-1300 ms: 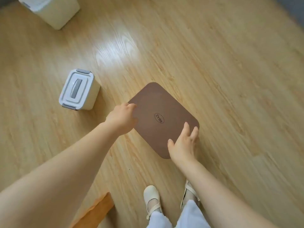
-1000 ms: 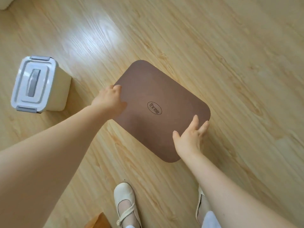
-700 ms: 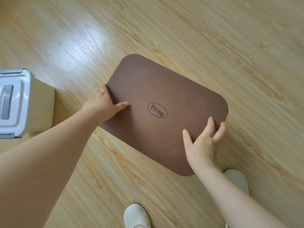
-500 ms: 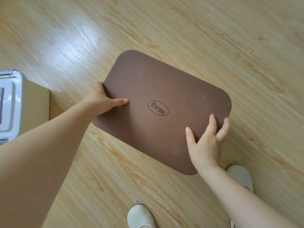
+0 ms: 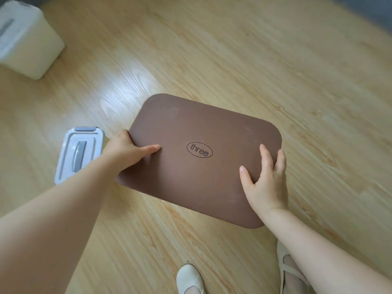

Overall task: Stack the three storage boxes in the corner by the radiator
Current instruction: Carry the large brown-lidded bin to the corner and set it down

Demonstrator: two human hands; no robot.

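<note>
A brown box [image 5: 197, 122] fills the middle of the view; I see only its flat rounded lid, marked "three", and the body beneath is hidden. My left hand [image 5: 127, 148] grips its left end with the thumb lying on the lid. My right hand [image 5: 267, 181] grips its right end, fingers spread over the edge. A small white box [image 5: 78, 151] with a grey handle and clips stands on the floor just left of my left hand, partly hidden by my arm. A larger white box [image 5: 29, 43] stands at the far left.
Light wooden floor [image 5: 275, 71] stretches all around. My two cream shoes [image 5: 189, 279] show at the bottom edge, below the brown box. A dark grey strip [image 5: 377, 15] runs along the top right corner.
Both hands keep their hold on the brown box. The view has swung, so the small white box sits closer to my left hand and the larger white box is back at top left.
</note>
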